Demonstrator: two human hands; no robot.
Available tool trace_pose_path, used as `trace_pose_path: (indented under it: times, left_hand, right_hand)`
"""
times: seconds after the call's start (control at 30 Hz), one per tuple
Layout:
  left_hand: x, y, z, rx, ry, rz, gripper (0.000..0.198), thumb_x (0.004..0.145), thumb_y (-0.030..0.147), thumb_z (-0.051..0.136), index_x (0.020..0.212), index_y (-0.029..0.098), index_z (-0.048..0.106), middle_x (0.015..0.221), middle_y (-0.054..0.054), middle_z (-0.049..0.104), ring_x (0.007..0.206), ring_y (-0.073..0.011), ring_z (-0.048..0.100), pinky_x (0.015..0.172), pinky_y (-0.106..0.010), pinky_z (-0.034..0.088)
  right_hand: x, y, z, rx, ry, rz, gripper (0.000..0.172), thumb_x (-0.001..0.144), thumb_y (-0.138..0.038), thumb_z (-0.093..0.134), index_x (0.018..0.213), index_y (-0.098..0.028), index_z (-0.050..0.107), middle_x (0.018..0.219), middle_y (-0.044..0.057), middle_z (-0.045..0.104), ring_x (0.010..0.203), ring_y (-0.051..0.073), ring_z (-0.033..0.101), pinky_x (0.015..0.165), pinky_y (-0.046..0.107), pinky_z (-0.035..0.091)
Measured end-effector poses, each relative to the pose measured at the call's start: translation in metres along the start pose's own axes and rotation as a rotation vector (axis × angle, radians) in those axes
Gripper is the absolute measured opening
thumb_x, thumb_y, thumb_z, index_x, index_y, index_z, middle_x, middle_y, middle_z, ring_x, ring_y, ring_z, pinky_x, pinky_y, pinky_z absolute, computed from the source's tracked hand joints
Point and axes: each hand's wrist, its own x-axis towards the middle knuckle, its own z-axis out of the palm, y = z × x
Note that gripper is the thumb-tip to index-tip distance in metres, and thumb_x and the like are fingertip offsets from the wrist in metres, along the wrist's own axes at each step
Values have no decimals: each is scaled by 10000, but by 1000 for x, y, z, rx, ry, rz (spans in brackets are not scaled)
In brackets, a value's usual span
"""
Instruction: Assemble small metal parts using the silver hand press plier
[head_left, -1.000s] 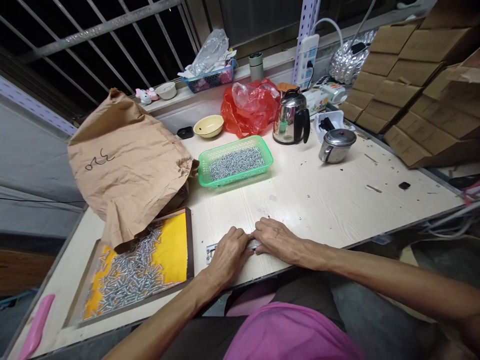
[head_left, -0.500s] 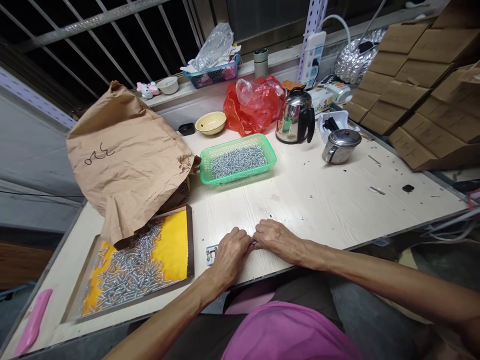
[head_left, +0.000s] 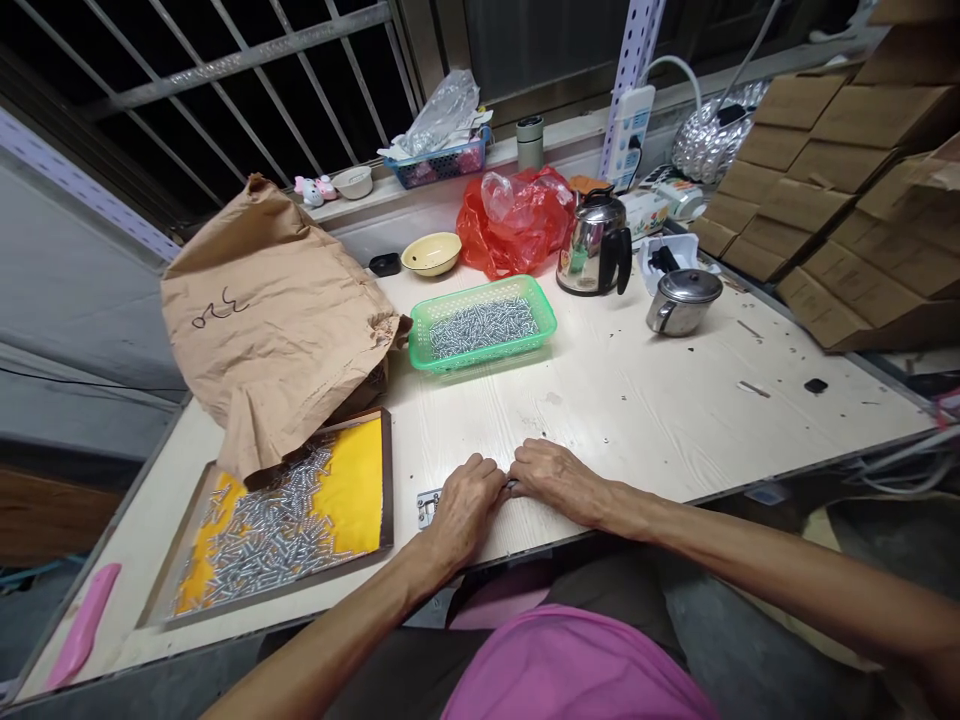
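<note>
Little has changed over the last second. The hands have stayed together at the same spot, and the view has only swung slightly, so the scene sits a bit further right in frame. A second ago a short stretch of bright metal showed between the two hands. The fingertips have since drawn closer over it, and only a sliver shows now. So the work is still fine handling at one point, with nothing carried or set down.

The left hand [head_left: 465, 505] lies palm down over the metal strip [head_left: 427, 506], fingers curled and wrist low at the table [head_left: 660, 410] edge. The strip's left end sticks out from under it. The right hand [head_left: 559, 478] comes in from the right, also palm down, with its forearm along the edge and its fingertips meeting the left hand's over the strip. Whether either hand pinches the metal or only presses on it cannot be told, because the fingers hide the contact.

The strip lies straight out in front of the green basket [head_left: 551, 322], well apart from it, on the person's side. The basket holds small silver pins. The paper bag [head_left: 277, 320] touches the basket's left end. Nearer than the basket and to its left is the yellow tray [head_left: 352, 470], part covered with more pins [head_left: 262, 535]. Behind the basket to the right stands the kettle [head_left: 596, 245], and the pot [head_left: 682, 300] is further right.
</note>
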Motion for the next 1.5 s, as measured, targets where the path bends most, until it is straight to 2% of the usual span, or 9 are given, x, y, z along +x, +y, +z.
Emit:
trace_pose_path:
  times: [0.2,0.3,0.6,0.87,0.97,1.13,1.2,1.3,1.5]
  left_hand:
    - [-27,15,12,20,109,-25,338,851,223,559,1169,125,504,1223,-142,555,1156,-272,493,918,-416,473]
    - [-46,31,28,9,207,-39,394,878,148,479,1269,136,432,1406,-160,401,1339,-288,311,1023,-451,416]
    - [-58,62,47,-139,233,-117,358,897,110,389,1245,149,465,1281,-148,541,1240,-248,467,1062,-506,369]
    - [-95,69,24,-241,363,147,293,862,124,484,1145,163,550,930,-79,667,873,-177,617,749,-291,520]
    - [-126,51,5,-158,498,213,271,860,139,504,1124,163,560,784,-47,660,720,-153,595,649,-266,489]
    - [-162,-32,-32,49,540,-581,205,909,189,428,1014,193,604,871,-65,624,832,-178,549,751,-328,456]
    - [-168,-66,-39,100,470,-733,211,913,228,425,980,178,619,883,-68,606,863,-191,525,768,-342,449]
    - [-170,-97,-39,118,291,-742,219,905,221,430,974,200,637,890,-52,584,878,-186,491,750,-317,435]
    - [-169,-109,-41,84,49,-601,243,874,144,428,744,217,620,848,-44,558,874,-184,460,706,-280,390]
  right_hand:
    - [-12,-1,-27,147,-45,62,472,797,-535,595,1074,-153,584,932,80,558,876,212,488,763,323,396]
    - [-11,5,-33,138,-41,94,317,896,-410,507,1089,-175,596,938,81,567,890,206,489,777,325,390]
    - [43,12,-24,-171,27,217,134,876,-213,545,819,-159,654,887,104,580,872,236,449,712,345,336]
    - [65,-73,-7,17,-213,-486,151,885,-240,529,789,-212,643,902,57,545,934,213,398,720,330,311]
    - [68,-81,0,45,-247,-556,138,858,-212,546,746,-189,622,863,58,538,909,208,403,727,336,309]
    - [73,-81,24,115,-188,-574,102,872,-175,499,794,-177,565,855,46,562,865,190,438,735,336,322]
    - [74,-83,31,197,-131,-527,126,897,-160,447,829,-177,552,843,45,573,829,176,459,734,323,339]
    - [80,-81,23,332,29,-441,174,924,-152,382,856,-173,541,794,46,578,770,164,483,713,300,371]
    - [126,-34,-41,182,433,-165,165,919,-157,400,842,-184,543,784,53,579,790,184,512,744,320,413]
